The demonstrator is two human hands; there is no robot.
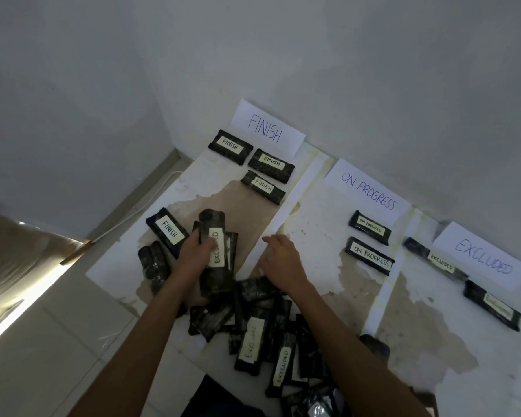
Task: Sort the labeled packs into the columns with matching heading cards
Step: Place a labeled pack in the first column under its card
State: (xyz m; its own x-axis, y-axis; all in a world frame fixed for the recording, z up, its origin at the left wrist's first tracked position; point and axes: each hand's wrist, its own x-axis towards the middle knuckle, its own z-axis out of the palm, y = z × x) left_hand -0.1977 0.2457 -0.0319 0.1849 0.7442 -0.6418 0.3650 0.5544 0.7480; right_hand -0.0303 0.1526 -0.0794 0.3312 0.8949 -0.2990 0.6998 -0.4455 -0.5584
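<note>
Gripping EXCLUDED pack (216, 251): left hand (193, 254) | right hand (281, 263) relaxed, empty | pile (262, 335) beneath, most labels seemingly hidden

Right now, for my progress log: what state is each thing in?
Left hand: grips held pack.
Right hand: open, empty.
Held pack: labelled EXCLUDED, unplaced.
Pile: unsorted, overlapping.
FINISH packs: three placed, one near pile.
ON PROGRESS packs: two placed.
EXCLUDED column packs: two placed.

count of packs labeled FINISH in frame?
4. Three lie below the FINISH card: far-left pack, middle pack, lower pack. The fourth pack lies nearer, beside the left hand holding an EXCLUDED pack. The pile may hide more labels.
</note>
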